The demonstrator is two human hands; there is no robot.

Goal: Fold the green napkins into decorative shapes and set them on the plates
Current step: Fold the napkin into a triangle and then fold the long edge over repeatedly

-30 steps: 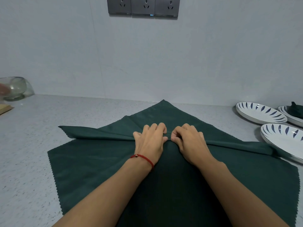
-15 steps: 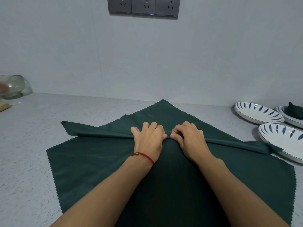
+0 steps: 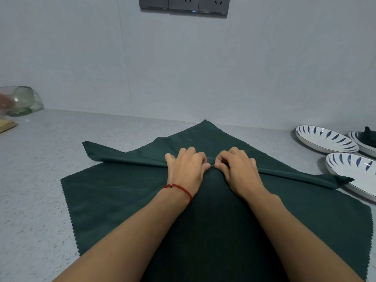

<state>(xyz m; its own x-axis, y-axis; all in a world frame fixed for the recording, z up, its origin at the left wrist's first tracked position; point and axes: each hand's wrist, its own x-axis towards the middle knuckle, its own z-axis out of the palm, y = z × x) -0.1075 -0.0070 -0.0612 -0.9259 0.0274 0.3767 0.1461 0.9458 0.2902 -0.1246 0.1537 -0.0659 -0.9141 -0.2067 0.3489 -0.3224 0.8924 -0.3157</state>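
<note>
Our left hand (image 3: 186, 169) and right hand (image 3: 236, 169) both pinch the rolled ridge across the napkin (image 3: 122, 196) on the bench (image 3: 40, 180). We should keep the roll tight and even. Fingertips are tucked under; the far-right plate (image 3: 360, 143) is cut off.

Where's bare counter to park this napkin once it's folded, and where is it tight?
Bare counter lies left of the green napkin, between it, the glass bowl and the wall. The right is crowded: three plates sit close together, the napkin's rolled end overlaps the nearest plate, and the far one holds a folded napkin.
</note>
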